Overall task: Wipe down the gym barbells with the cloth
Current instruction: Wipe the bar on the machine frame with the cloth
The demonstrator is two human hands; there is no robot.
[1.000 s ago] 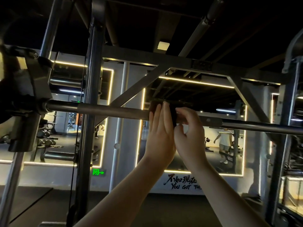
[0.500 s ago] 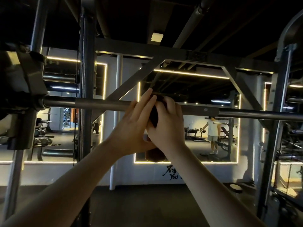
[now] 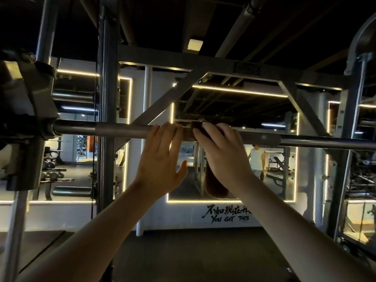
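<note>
The steel barbell (image 3: 114, 130) runs level across the rack at head height. A dark brown cloth (image 3: 216, 183) is draped over its middle, with one end hanging down behind my right wrist. My right hand (image 3: 222, 153) lies over the cloth on top of the bar, fingers curled round it and pointing left; the thumb is hidden. Just left of the cloth, my left hand (image 3: 160, 159) reaches up with straight fingers, and their tips touch the bar.
A bar carriage (image 3: 26, 110) holds the barbell's left end on a guide rod. Rack uprights (image 3: 106, 159) and a diagonal brace (image 3: 162, 102) stand behind the bar. Wall mirrors show dumbbell racks (image 3: 50, 176) and a person (image 3: 256, 159).
My hands have come apart. The left hand slid off the cloth to the bare bar at its left, and the right hand shifted right onto the draped cloth.
</note>
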